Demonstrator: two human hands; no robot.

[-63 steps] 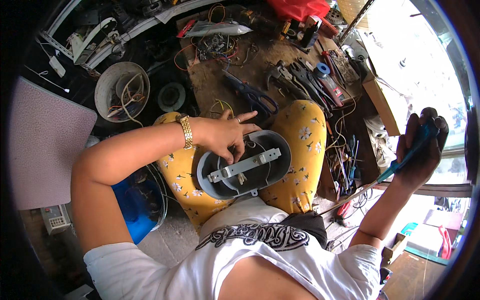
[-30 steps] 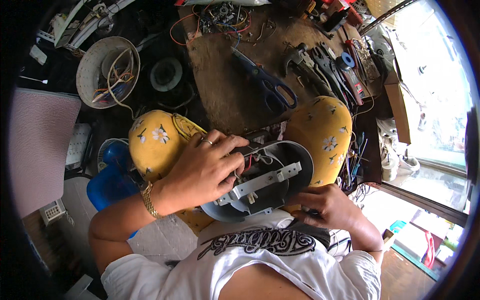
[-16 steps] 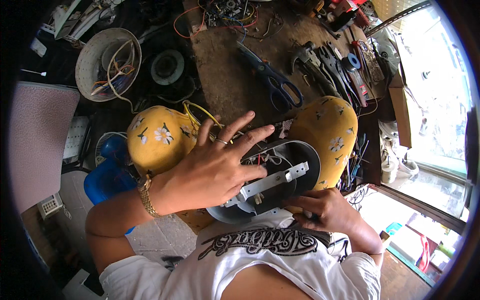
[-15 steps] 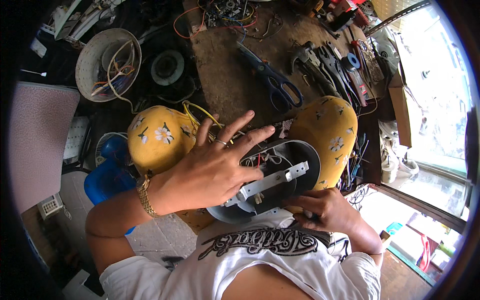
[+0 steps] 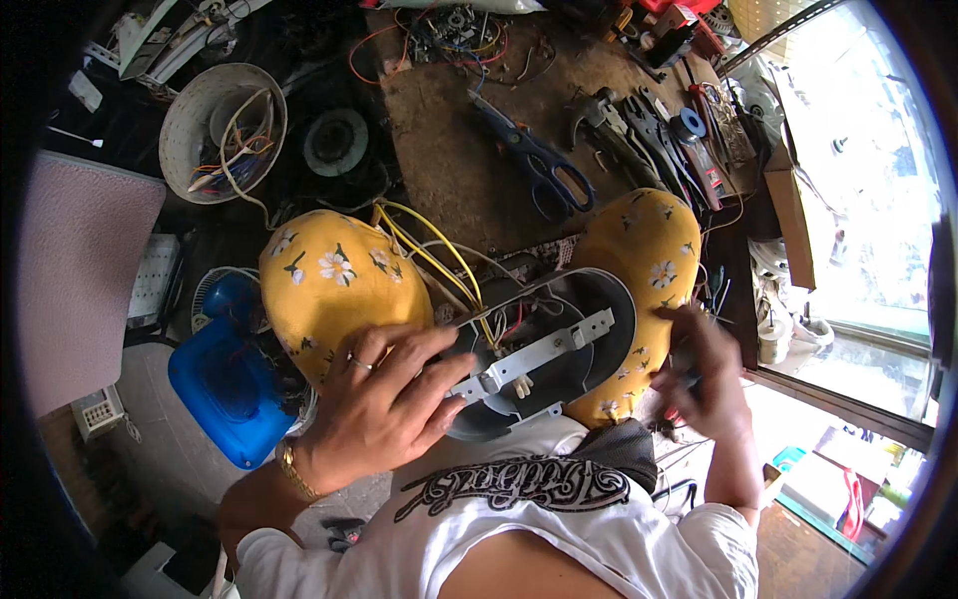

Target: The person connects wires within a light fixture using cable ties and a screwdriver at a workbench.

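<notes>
A dark grey oval metal housing (image 5: 611,374) rests across my lap, its hollow side up. A pale metal bracket (image 5: 544,359) with bent ends spans it lengthwise. Inside lie white and red wires and a small white connector (image 5: 523,384); yellow wires (image 5: 449,250) run in over the far rim. My left hand (image 5: 384,399) lies at the housing's left end, fingers stretched and somewhat spread, the tips by the rim. To the right of the housing, above my thigh, my right hand (image 5: 709,374) is smeared by motion. Whether it holds anything cannot be made out.
Beyond my knees, a brown work board (image 5: 439,130) bears blue-handled scissors (image 5: 549,175), a hammer (image 5: 609,125), pliers (image 5: 654,125) and a solder spool (image 5: 689,125). A bucket (image 5: 185,130) with wires stands far left; a blue plastic basin (image 5: 225,389) sits at left.
My left hand has drawn back from over the housing toward its left end, uncovering the wires and bracket. The right hand has left the near rim and moved right and away from me.
</notes>
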